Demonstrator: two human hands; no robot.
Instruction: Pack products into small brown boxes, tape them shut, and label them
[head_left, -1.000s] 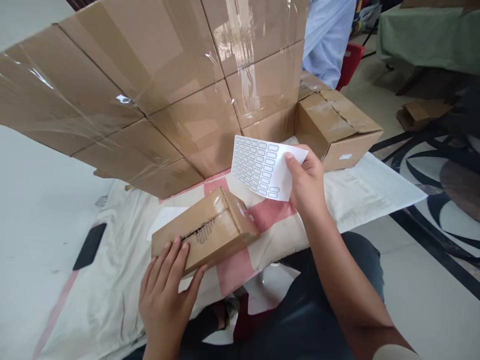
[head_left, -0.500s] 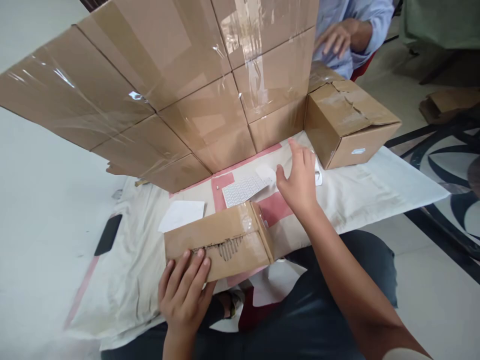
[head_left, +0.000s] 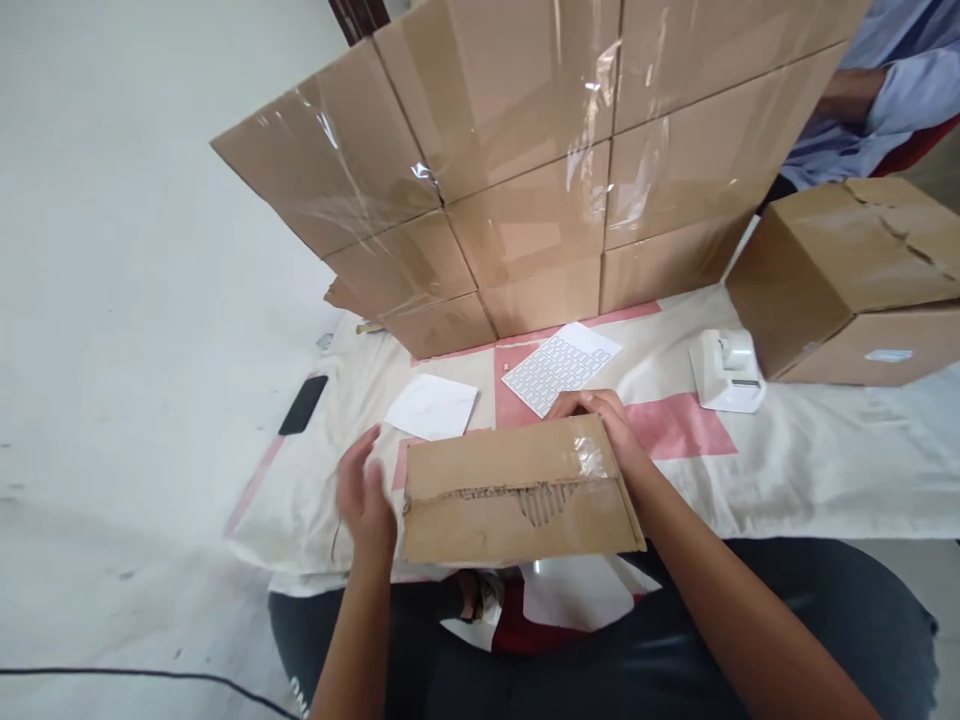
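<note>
Lower centre of the frame, near edge of the cloth-covered bench (head_left: 810, 485): taped carton (head_left: 487, 525), its seam torn. Left hand (head_left: 366, 495) just off its left end, grip open. Right hand (head_left: 611, 415) at its far right corner; fingers partly hidden, cannot tell the grip. Printed sheet (head_left: 559, 370) just beyond.

The brown cardboard box (head_left: 480, 530) I saw lay lengthwise along the near edge of the pale cloth (head_left: 675, 490), its long side toward the lap. It looked closed, though worn: a ragged tear ran along the seam across its top, the ribbed inner layer showing on the right half, and a shiny scrap of clear tape (head_left: 589, 455) clung near the right end. Just behind, the white label sheet (head_left: 555, 370) lay slantwise, rows of blue-outlined labels facing up.
</note>
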